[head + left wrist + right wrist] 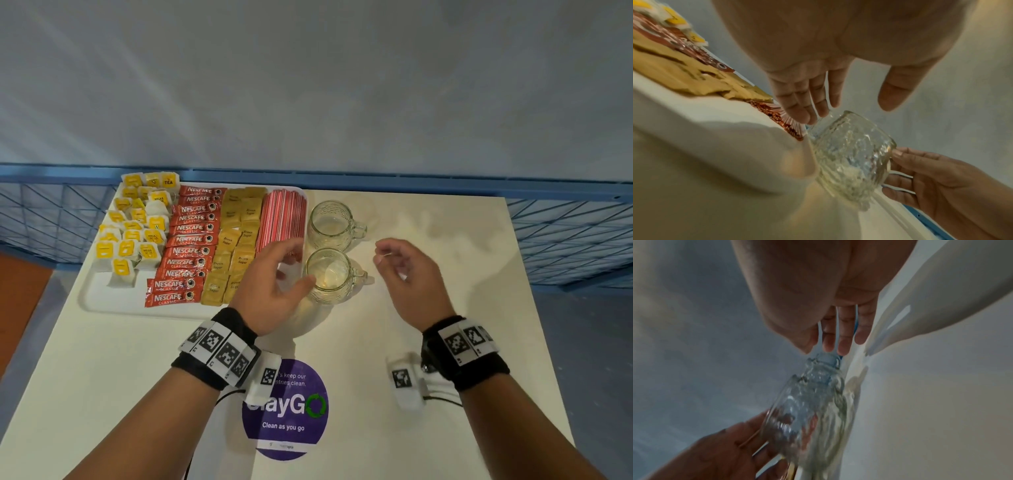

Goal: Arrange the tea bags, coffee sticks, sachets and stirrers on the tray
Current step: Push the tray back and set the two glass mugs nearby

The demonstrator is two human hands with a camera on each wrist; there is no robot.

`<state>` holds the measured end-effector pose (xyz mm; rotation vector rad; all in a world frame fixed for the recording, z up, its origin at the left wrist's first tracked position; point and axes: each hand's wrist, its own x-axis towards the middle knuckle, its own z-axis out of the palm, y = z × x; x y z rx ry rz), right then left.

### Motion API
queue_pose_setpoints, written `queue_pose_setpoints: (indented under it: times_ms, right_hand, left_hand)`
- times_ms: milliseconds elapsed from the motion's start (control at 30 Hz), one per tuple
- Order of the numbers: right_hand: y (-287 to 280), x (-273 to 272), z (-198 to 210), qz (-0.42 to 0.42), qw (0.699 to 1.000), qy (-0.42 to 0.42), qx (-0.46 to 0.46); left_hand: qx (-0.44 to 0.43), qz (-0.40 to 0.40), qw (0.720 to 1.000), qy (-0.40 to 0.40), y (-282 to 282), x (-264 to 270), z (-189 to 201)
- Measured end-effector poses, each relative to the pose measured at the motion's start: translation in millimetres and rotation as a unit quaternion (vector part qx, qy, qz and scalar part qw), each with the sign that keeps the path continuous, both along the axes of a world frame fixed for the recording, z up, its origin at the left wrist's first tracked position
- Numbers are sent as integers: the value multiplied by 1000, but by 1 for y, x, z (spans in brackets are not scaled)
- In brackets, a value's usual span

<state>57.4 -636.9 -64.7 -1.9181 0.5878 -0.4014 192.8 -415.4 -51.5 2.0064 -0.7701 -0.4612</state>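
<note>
Neither hand held anything. Left hand (pixel 274 277) hung loose-fingered over the tray's right near corner, thumb reaching toward the near mug (pixel 330 275), fingers spread and relaxed in the left wrist view; whether the thumb touched the glass could not be told. Right hand (pixel 407 274) floated just right of that mug's handle, fingers lightly curled with nothing between them.

On the white tray (pixel 102 294), everything lay in columns. Tea bags (pixel 135 226) with yellow tags filled the left side, a few spilling over the tray's far and left edges. Next came the red coffee sticks (pixel 191 245), stacked in a ladder from far to near. Brown sugar sachets (pixel 234 246) sat in two overlapping columns beside them. Red-and-white stirrers (pixel 284 216) packed the right edge, their near ends partly hidden under the left hand.

Two clear glass mugs stood on the table (pixel 445 342) just right of the tray, the far mug (pixel 330 224) behind the near one, handles both pointing right. A purple round sticker (pixel 291 428) sat on the table between the forearms. Black wristbands with square markers wrapped both wrists.
</note>
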Motion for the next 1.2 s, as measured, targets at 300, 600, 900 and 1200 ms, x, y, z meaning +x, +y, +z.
queue_pose_setpoints:
  times_ms: [300,600,900,1200]
  right_hand:
    - [-34,57,7,41,996,57,-47]
    - [-33,64,7,36,996,53,-66]
    - [-4,-2,9,108,992,65,-18]
    - [5,-4,1,111,993,48,11]
  left_hand:
    - [-4,-5,1000,29,-35,25,8]
    - [1,10,1000,13,-33,22,4]
    - [43,-60,997,-23,-8,2,3]
    - [54,-46,997,-34,-11,-4,1]
